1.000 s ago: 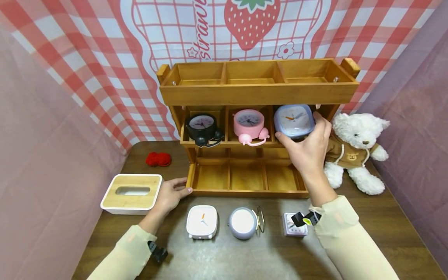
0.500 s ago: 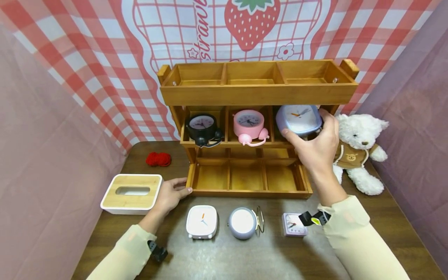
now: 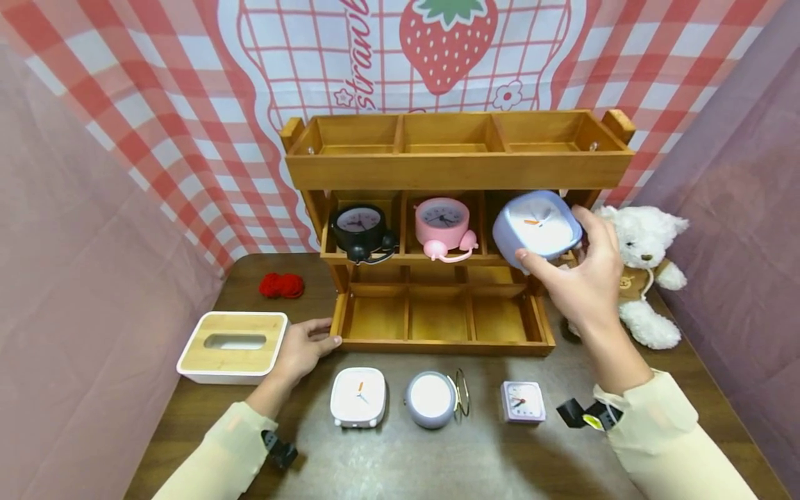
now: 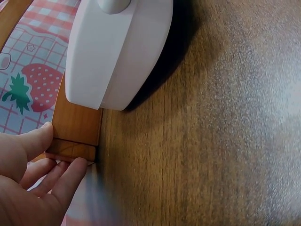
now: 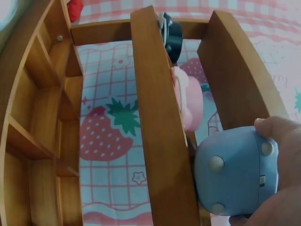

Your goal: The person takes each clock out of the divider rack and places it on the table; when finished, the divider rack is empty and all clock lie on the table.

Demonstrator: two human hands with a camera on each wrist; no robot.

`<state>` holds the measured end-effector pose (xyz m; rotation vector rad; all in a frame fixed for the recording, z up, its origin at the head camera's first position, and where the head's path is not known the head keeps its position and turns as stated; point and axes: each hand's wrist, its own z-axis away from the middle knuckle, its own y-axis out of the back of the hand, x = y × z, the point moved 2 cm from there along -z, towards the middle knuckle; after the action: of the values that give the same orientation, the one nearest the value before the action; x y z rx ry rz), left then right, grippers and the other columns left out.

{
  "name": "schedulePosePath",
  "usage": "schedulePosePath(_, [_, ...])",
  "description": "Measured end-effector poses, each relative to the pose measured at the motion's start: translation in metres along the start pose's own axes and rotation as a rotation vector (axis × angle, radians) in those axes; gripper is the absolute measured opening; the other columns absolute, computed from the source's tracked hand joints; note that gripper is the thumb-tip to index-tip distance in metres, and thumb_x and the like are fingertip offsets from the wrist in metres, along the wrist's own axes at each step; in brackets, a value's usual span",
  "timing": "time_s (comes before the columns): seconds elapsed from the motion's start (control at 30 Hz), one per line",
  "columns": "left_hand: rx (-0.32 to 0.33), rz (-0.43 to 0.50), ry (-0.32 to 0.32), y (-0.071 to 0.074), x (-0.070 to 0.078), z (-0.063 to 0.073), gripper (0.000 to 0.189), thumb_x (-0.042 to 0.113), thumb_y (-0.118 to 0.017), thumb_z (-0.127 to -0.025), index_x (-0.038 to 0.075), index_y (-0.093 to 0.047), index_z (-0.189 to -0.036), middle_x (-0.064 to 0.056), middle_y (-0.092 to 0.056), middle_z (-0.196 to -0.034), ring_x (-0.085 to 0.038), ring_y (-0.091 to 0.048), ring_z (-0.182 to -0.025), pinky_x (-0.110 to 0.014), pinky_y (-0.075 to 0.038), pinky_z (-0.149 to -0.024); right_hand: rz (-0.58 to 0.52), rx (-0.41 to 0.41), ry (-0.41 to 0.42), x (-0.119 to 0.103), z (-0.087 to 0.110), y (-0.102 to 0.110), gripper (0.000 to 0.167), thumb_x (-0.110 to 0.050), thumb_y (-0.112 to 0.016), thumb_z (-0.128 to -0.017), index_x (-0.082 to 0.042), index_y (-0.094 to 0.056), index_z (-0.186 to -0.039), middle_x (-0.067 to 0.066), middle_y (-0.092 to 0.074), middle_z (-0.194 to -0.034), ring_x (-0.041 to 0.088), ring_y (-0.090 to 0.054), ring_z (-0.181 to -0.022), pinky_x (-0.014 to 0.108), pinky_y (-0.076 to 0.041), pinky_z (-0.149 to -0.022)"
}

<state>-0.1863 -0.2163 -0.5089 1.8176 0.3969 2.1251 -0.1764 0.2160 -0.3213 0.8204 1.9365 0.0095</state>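
My right hand [image 3: 590,281] grips a blue, rounded-square alarm clock [image 3: 536,226] by its sides, its white dial facing up toward the head view. It is tilted at the front of the middle tier's right compartment, overlapping the ledge in that view. In the right wrist view the blue clock [image 5: 230,174] shows small round feet. My left hand [image 3: 305,351] holds the lower left front corner of the three-tier wooden shelf [image 3: 459,171], thumb and fingertips on either side of the wood. A black twin-bell alarm clock [image 3: 362,229] and a pink one [image 3: 442,222] stand in the other middle compartments.
Before the shelf stand a white square clock [image 3: 359,397], a round grey-blue clock [image 3: 431,399] with a gold ring, and a small lilac clock [image 3: 523,401]. A tissue box [image 3: 244,342] and red bow [image 3: 281,285] lie left. A white teddy bear [image 3: 646,236] sits right.
My right hand has drawn the blue clock forward and slightly right from its compartment, tilting it. My left hand keeps its place at the shelf corner.
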Motion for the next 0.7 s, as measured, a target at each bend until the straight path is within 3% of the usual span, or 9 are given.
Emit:
schedulePosePath(0.3, [0.011, -0.010, 0.012, 0.001, 0.000, 0.002, 0.051, 0.007, -0.076, -0.092, -0.007, -0.059, -0.138, -0.029, -0.066, -0.129, -0.037, -0.068, -0.118, -0.026, -0.057, -0.084, -0.039, -0.142, -0.037, -0.001, 0.011, 0.010, 0.101, -0.006, -0.096, -0.065, -0.004, -0.044, -0.152, 0.014, -0.043, -0.144, 0.019, -0.047, -0.130, 0.016, -0.041, -0.109])
schedulePosePath(0.53, [0.005, -0.011, 0.009, 0.000, 0.000, 0.001, 0.052, 0.008, -0.076, -0.093, -0.007, -0.059, -0.139, -0.029, -0.065, -0.131, -0.037, -0.067, -0.120, -0.025, -0.056, -0.084, 0.053, -0.161, -0.015, 0.000, 0.017, 0.017, 0.099, -0.014, -0.098, -0.065, -0.009, -0.048, -0.151, 0.013, -0.051, -0.139, 0.018, -0.050, -0.120, 0.008, -0.041, -0.088])
schedulePosePath(0.7, [0.008, -0.015, 0.016, 0.000, 0.001, 0.001, 0.052, 0.009, -0.076, -0.093, -0.006, -0.058, -0.140, -0.028, -0.065, -0.131, -0.037, -0.066, -0.120, -0.025, -0.056, -0.084, -0.015, -0.165, -0.002, 0.002, 0.020, 0.018, 0.099, -0.007, -0.097, -0.065, -0.007, -0.048, -0.151, 0.011, -0.050, -0.139, 0.015, -0.051, -0.119, 0.005, -0.048, -0.085])
